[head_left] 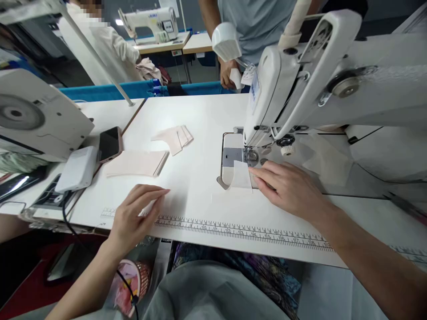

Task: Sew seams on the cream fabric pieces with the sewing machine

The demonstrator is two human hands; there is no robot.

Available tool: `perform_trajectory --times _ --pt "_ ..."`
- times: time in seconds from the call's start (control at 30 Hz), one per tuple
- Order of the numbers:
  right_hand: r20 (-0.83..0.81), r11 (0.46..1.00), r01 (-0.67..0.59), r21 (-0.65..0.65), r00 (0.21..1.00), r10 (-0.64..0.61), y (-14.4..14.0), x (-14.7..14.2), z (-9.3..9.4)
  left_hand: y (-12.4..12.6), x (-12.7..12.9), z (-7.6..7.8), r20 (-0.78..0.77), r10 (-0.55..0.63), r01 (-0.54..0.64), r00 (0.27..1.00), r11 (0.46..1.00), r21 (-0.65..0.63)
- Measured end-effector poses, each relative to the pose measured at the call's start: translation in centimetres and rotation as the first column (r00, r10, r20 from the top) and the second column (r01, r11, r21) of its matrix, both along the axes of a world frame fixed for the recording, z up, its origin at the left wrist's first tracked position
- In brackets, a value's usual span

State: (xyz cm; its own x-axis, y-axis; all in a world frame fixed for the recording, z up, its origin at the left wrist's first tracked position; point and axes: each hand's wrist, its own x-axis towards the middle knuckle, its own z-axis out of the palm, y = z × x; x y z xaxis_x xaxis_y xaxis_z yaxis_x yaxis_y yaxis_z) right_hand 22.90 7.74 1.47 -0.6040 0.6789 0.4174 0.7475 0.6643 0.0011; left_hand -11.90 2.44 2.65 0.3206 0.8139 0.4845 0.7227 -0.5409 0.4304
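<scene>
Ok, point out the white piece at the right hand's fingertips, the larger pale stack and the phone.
White piece (241, 175): head view, middle of its upper face.
Larger pale stack (135, 163): head view, middle of its top layer.
Phone (110, 145): head view, on its dark screen.

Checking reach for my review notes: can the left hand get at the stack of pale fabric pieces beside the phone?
Probably yes: the left hand is close by, and only bare white tabletop shows between it and the stack of pale fabric pieces.
</scene>
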Motion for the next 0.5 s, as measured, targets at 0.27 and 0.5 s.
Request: perform_trajectory --times 0.27,0.5 --pt "-0.023 0.998 -0.016 0.067 1.0 0.017 0.2 0.2 -0.1 3.9 -5.1 0.4 -0.139 0.218 -0.21 0.966 0.975 0.07" --pt "0.003 0.987 -0.074 0.141 0.997 0.075 0.3 1.3 -0.8 7.9 -6.7 -0.1 -0.21 0.145 -0.178 0.967 0.973 -0.146"
